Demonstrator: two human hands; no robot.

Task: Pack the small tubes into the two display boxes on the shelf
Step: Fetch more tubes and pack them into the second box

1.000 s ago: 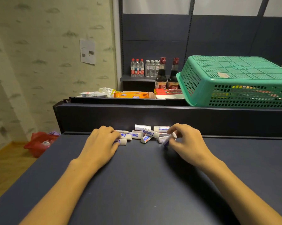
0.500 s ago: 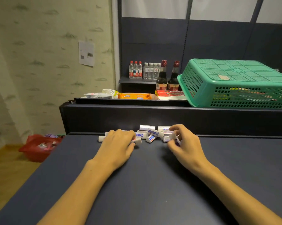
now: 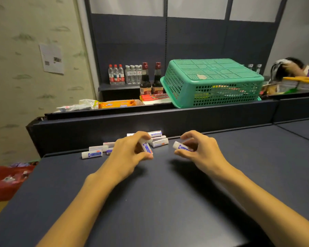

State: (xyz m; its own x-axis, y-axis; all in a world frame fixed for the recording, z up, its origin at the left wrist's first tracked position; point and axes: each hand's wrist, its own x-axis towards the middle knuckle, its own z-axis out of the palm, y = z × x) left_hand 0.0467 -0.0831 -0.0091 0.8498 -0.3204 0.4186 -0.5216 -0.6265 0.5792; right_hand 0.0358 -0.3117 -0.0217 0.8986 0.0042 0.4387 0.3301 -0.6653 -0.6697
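Note:
Several small white tubes with blue labels lie in a loose pile [image 3: 157, 140] at the back edge of the dark shelf [image 3: 150, 202]; one lone tube [image 3: 91, 154] rests at the left end. My left hand [image 3: 130, 154] is shut on one tube [image 3: 146, 147], pinched between thumb and fingers just in front of the pile. My right hand [image 3: 200, 151] is shut on another tube [image 3: 181, 146], lifted slightly off the shelf to the right of the pile. No display boxes are in view.
A dark raised ledge [image 3: 150, 120] runs behind the tubes. On the upper level sit an upturned green basket [image 3: 212, 82], two sauce bottles [image 3: 151, 81], water bottles [image 3: 123, 74] and snack packets [image 3: 118, 103]. A red bin [image 3: 7, 180] stands on the floor at left.
Both hands have drawn back from the pile, each with a tube in its fingers. The view has shifted right and widened, and more tubes now show at the left.

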